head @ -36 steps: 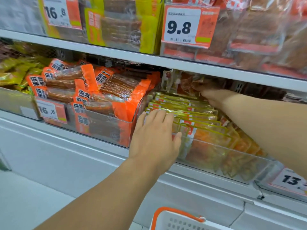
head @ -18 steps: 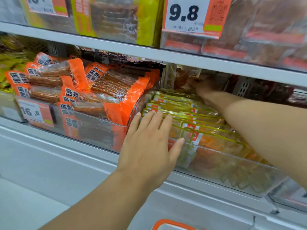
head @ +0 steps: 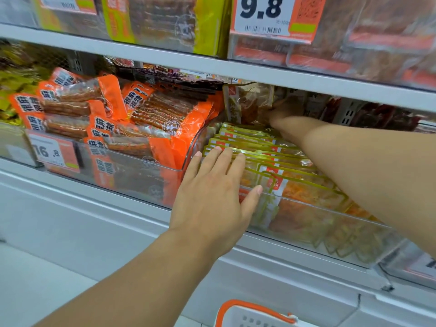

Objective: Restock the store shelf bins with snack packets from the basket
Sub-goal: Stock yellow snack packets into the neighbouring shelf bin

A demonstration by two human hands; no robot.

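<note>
The left hand (head: 212,194) lies flat against the front of the clear plastic shelf bin (head: 306,223) in the middle of the lower shelf; its fingers (head: 226,159) are straight and close together, the tips resting on the upper edges of the yellow-edged snack packets (head: 283,161) that stand in a row inside that bin, while the thumb reaches out to the right along the bin's front lip; the packets are transparent with orange-red food inside, packed one behind the other from the front wall back toward the rear of the shelf. The right hand (head: 283,112) reaches deep into the back of the same bin, under the upper shelf; it holds a clear packet with brownish-red contents (head: 250,105) upright behind the row; the hand is blurred and in shadow, so I cannot tell how its fingers lie round the packet. Just to the left, touching the middle bin, stands a second clear plastic bin (head: 132,180) heaped with orange packets of brown sticks (head: 151,114), a white and orange price tag reading 16.8 (head: 53,152) clipped to its front; further left lie blurred yellow-green packets (head: 14,81). On the grey metal upper shelf (head: 212,64) stand more clear bins with yellow-green and red packets, one carrying a price tag reading 9.8 (head: 262,13). At the bottom edge shows the rim of a white basket with an orange handle (head: 254,315), below the shelf; what it holds is out of view.
</note>
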